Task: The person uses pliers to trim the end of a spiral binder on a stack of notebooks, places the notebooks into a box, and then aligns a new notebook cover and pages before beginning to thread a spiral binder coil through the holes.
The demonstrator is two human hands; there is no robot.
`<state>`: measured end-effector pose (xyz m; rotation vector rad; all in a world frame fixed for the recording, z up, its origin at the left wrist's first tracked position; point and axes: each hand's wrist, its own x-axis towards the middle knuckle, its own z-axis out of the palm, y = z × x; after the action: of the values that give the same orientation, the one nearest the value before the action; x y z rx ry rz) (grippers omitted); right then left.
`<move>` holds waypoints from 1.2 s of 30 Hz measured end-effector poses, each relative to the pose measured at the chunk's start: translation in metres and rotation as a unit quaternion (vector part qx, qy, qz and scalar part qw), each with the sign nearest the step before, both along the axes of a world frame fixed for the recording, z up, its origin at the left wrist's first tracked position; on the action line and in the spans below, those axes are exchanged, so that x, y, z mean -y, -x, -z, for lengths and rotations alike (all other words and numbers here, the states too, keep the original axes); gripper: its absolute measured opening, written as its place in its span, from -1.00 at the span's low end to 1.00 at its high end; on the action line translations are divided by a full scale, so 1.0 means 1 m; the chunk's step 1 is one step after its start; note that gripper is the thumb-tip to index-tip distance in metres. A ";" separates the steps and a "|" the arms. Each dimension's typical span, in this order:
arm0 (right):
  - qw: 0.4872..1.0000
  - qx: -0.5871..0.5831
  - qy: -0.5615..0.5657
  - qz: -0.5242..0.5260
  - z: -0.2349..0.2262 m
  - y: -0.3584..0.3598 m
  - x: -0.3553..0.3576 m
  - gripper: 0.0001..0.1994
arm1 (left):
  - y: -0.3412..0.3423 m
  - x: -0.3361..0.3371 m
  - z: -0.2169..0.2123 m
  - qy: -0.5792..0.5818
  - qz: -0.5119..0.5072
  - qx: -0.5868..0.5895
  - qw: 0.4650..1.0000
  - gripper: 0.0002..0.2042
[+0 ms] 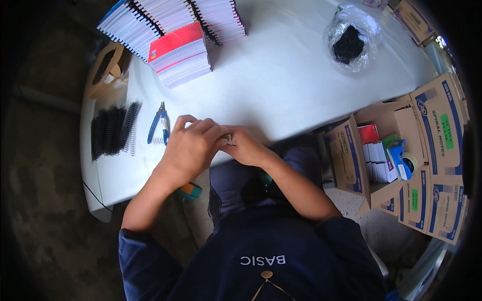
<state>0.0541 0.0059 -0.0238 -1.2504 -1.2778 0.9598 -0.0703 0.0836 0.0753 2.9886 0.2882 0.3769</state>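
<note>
White worktop [281, 85], stacks of spiral notebooks [170, 25] at its far left corner, black wire coils [113, 131] near the left edge, blue-handled pliers [159, 123] beside them, clear bag of black pieces [350, 42] far right

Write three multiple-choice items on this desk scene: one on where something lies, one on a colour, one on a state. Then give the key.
1. Where do the blue-handled pliers lie?
A. on the white table, just left of the left hand
B. inside the open carton
C. on the notebook stacks

2. What colour is the cover on top of the nearest notebook stack?
A. green
B. red
C. black

3. How do the two hands stand?
A. far apart
B. one hidden under the table
C. together at the table's near edge, right hand against the left

Key: 1 A, the pliers rest on bare tabletop beside the black wire spirals. 2 B, its top cover is red. 3 C, the fingers meet around something too small to make out.
</note>
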 end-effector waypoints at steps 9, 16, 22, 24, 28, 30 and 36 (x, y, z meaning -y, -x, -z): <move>1.000 0.012 -0.014 -0.002 0.009 0.000 -0.003 -0.82 | -0.004 0.000 -0.004 0.043 -0.043 -0.045 0.997 -0.79; 1.000 -0.008 0.007 -0.014 0.003 -0.003 0.001 -0.84 | -0.004 -0.001 -0.002 0.065 -0.006 -0.021 0.998 -0.83; 0.996 0.031 0.079 -0.031 0.007 -0.005 0.001 -0.84 | -0.008 0.001 -0.008 0.019 -0.004 -0.048 0.999 -0.79; 0.998 0.058 0.035 -0.017 0.000 -0.011 -0.002 -0.82 | -0.010 -0.001 -0.015 0.014 -0.004 -0.033 0.999 -0.73; 0.940 0.283 -0.183 0.046 -0.009 -0.059 -0.013 -0.58 | -0.031 -0.032 -0.031 -0.011 0.020 0.092 0.995 -0.44; 0.843 0.524 -0.120 -0.029 -0.016 -0.088 -0.012 -0.42 | -0.046 -0.089 -0.030 -0.017 -0.062 0.120 0.991 -0.43; 0.995 0.094 -0.007 0.009 -0.025 -0.111 0.000 -0.55 | -0.044 -0.132 -0.002 -0.148 -0.139 0.149 0.968 -0.69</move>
<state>0.1650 0.0062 0.0010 -1.3648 -1.4145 0.8335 -0.0265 0.2161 0.0775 3.1114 0.6755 0.9674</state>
